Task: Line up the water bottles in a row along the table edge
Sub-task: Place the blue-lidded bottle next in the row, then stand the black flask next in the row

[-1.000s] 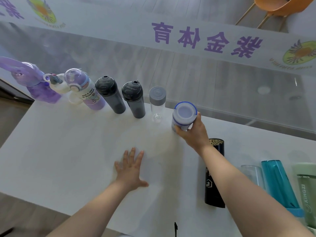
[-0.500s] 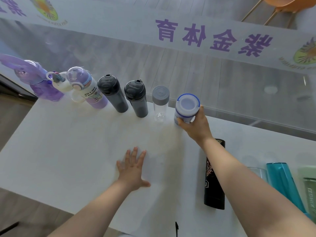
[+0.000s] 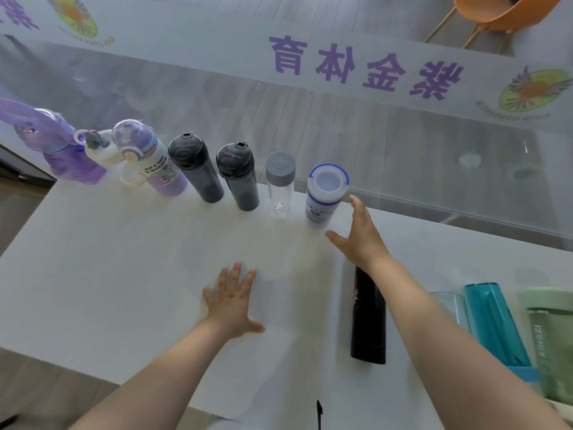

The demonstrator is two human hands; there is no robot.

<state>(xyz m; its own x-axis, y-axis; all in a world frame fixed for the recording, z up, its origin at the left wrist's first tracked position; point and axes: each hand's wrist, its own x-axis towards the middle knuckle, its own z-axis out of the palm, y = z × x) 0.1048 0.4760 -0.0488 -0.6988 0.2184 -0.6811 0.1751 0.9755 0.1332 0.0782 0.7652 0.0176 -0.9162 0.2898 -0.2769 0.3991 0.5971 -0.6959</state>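
Several bottles stand in a row along the far edge of the white table (image 3: 108,274): a purple bottle (image 3: 71,162), a small white one (image 3: 104,150), a lilac printed one (image 3: 161,172), two dark grey ones (image 3: 198,172) (image 3: 240,181), a clear grey-capped one (image 3: 280,187) and a white blue-rimmed bottle (image 3: 324,197) at the right end. My right hand (image 3: 359,237) hovers open just right of that last bottle, apart from it. My left hand (image 3: 232,301) lies flat on the table, fingers spread. A black bottle (image 3: 369,318) lies on its side under my right forearm.
At the right edge lie a clear bottle (image 3: 449,305), a teal bottle (image 3: 493,324) and a pale green bottle (image 3: 552,339). A glass wall with purple lettering (image 3: 366,68) rises right behind the row. An orange chair (image 3: 493,10) stands beyond it.
My right hand set the white blue-rimmed bottle at the right end of the row, let go and drew back slightly. The left hand stayed flat on the table.
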